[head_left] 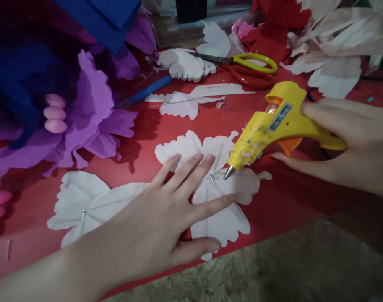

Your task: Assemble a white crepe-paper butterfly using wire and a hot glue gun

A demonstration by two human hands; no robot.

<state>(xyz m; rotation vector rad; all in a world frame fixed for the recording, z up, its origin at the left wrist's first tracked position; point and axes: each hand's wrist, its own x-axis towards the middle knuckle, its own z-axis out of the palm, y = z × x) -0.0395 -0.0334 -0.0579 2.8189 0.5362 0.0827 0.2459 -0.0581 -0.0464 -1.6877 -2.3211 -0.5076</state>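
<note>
My left hand [166, 218] lies flat with fingers spread on a white paper flower cut-out [224, 205] on the red sheet [288, 205]. My right hand [351, 147] grips a yellow hot glue gun [273, 126]. Its metal nozzle points down at the stapled centre of that cut-out, just right of my left fingertips.
A second white stapled cut-out [84, 201] lies to the left. A big purple paper flower [90, 113] and blue sheets [100, 16] fill the left. Scissors with yellow and red handles [251, 67], more white petals [185, 63] and red paper [273, 25] lie at the back. Bare floor [288, 268] shows in front.
</note>
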